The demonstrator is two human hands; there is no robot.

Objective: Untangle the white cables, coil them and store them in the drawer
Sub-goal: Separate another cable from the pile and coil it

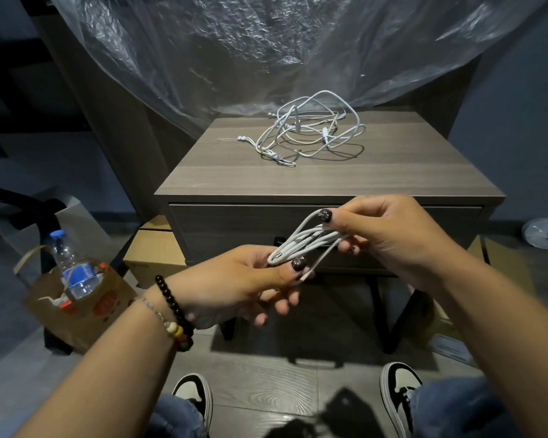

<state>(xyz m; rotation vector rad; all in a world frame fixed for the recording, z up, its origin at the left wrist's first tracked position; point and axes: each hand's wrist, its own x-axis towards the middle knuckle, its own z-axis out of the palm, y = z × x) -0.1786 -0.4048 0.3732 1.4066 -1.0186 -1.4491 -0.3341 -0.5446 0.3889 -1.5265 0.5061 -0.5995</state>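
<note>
both hands pinch one coiled cable (pixel 307 245): left hand (pixel 234 279) at its near end, right hand (pixel 389 235) at the far end; tangled cables (pixel 310 131) lie beyond the fingers, on the nightstand (pixel 234 172).

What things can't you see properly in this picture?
- Inside of the drawer, head view: its front is closed, and both hands cover part of it.
- The cable pile on the nightstand: the strands overlap, so how many cables there are can't be counted.
- Coiled cable: the left hand and right hand hide its ends.
- Bottle: its lower part is hidden by the paper bag.
</note>
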